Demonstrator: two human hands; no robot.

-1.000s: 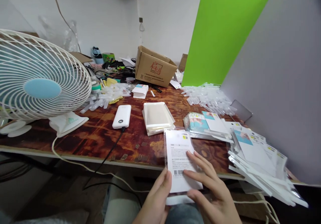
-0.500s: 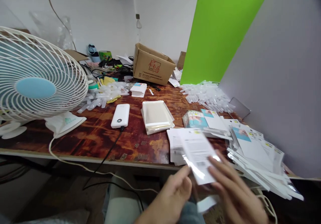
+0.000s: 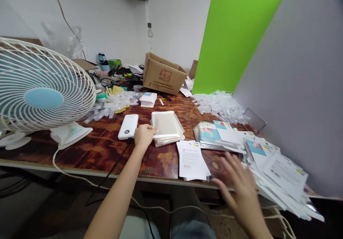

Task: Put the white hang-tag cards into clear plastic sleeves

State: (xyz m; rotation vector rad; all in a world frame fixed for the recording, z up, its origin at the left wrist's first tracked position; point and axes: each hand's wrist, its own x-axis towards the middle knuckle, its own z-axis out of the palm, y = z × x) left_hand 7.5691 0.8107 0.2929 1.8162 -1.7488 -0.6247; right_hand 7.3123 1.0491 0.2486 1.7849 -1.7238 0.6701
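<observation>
My left hand [image 3: 144,137] has its thumb and fingers pinched at the left edge of a stack of clear plastic bags [image 3: 167,124]. My right hand [image 3: 238,180] is open with fingers spread, slightly blurred, over the table's front edge and holding nothing. Left of it lies a small pile of white printed cards [image 3: 191,162]. Beyond that hand stands a stack of bagged cards [image 3: 210,133] with blue pictures. A looser heap of packed cards [image 3: 285,174] spreads over the right corner.
A white power bank [image 3: 128,126] with a black cable lies left of the bags. Farther left is a large fan [image 3: 44,98]. Translucent plastic pieces [image 3: 221,105] are heaped by the green panel [image 3: 238,35]. A cardboard box [image 3: 164,76] sits at the back.
The bagged card that both hands held is out of them; a printed card now tops the right heap. My left hand has reached forward to the bags, and the right has opened.
</observation>
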